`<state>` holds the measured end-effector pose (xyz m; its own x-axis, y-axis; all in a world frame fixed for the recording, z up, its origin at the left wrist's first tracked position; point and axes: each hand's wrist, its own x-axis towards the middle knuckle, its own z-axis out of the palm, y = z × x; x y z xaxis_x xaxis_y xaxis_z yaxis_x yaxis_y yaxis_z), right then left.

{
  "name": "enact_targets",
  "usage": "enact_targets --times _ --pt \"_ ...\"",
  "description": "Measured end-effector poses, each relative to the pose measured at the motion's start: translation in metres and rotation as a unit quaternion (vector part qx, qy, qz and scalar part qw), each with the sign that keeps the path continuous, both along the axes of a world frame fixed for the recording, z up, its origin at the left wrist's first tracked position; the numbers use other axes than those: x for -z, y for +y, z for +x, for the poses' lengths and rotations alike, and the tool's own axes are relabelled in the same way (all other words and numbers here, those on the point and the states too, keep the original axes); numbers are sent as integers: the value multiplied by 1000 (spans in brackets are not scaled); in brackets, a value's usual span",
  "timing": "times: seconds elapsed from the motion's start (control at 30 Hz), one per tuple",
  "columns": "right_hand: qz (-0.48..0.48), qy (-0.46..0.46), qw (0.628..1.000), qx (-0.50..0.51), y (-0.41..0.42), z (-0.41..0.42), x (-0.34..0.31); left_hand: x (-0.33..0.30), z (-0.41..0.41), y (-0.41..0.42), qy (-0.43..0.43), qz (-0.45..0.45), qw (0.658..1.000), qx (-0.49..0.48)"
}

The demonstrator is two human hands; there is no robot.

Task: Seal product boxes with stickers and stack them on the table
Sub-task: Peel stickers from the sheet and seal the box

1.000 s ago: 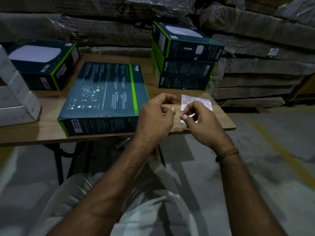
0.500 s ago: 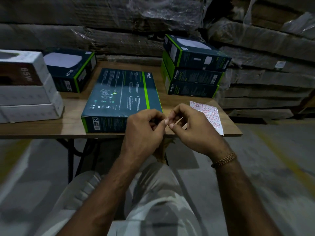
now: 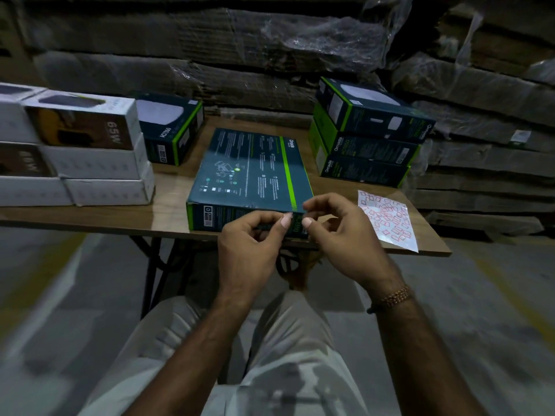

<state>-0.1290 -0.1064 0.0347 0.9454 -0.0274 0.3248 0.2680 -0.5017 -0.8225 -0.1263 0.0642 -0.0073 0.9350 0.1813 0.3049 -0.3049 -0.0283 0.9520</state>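
A flat dark teal box with a green stripe [image 3: 252, 172] lies on the wooden table [image 3: 168, 214], its near side facing me. My left hand [image 3: 249, 244] and my right hand [image 3: 339, 232] meet just in front of that near side, fingers curled. A small clear sticker [image 3: 287, 215] is pinched at my left fingertips; my right thumb and finger pinch close beside it, and whether they hold it too is unclear. A white sticker sheet with red marks [image 3: 387, 220] lies on the table to the right. A stack of three similar teal boxes [image 3: 369, 136] stands at the back right.
White boxes [image 3: 78, 151] are stacked at the left of the table, with another teal box [image 3: 171, 127] behind them. Wrapped cardboard bundles [image 3: 270, 55] fill the wall behind. The table's near edge runs just under my hands; grey floor lies below.
Both hands moved from the sticker sheet leftward to the flat box's near side, carrying a sticker. The camera view shifted left, bringing the white boxes into sight.
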Motion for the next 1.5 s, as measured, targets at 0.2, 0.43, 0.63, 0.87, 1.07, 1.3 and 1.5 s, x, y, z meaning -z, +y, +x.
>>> enact_targets --times 0.2,0.43,0.63,0.87,1.07,1.3,1.5 --pt "74 13 997 -26 19 -2 1 4 -11 7 34 -84 992 89" --pt "135 49 987 -74 26 -1 1 3 -10 13 38 -106 991 76" --pt "88 29 994 -50 29 8 -1 6 -9 9 68 -138 984 86" --pt "-123 -90 988 -18 32 21 -16 -17 -8 39 -152 83 968 -179" --pt "-224 -92 969 -38 52 35 -17 -26 58 88 -139 310 930 -139" --pt "-331 -79 940 -34 66 42 -22 -6 61 86 -102 298 942 -116" --pt "-385 -87 918 -31 73 46 -25 2 57 75 -109 262 952 -118"
